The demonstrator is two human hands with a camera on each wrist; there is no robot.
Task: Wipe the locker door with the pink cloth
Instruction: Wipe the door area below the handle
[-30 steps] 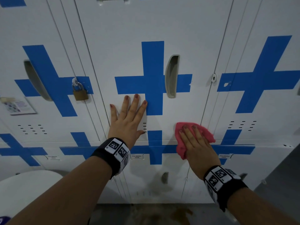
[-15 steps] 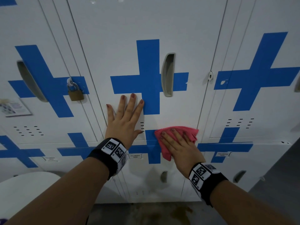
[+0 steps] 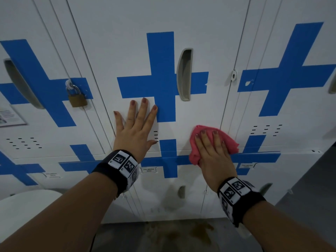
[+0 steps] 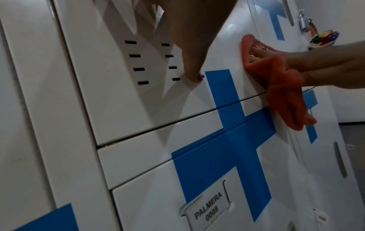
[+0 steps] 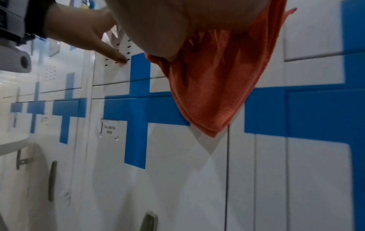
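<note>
The white locker door (image 3: 131, 51) with a blue tape cross and a grey recessed handle (image 3: 184, 75) fills the middle of the head view. My left hand (image 3: 135, 124) lies flat on it, fingers straight and spread, left of the cross's lower arm. My right hand (image 3: 212, 151) presses the pink cloth (image 3: 195, 153) flat against the door's lower right corner, fingers straight on top of it. The cloth (image 4: 280, 93) hangs crumpled below my fingers in the left wrist view. In the right wrist view the cloth (image 5: 209, 87) droops from under my palm over the blue tape.
A brass padlock (image 3: 77, 100) hangs on the locker to the left. Below the door sits a lower locker with a name tag (image 3: 148, 170). A white rounded surface (image 3: 23, 202) shows at bottom left. The grey floor (image 3: 163, 235) below is stained.
My right hand slid the pink cloth left along the door's bottom edge, then back right to the lower right corner. My left hand stayed flat on the door.
</note>
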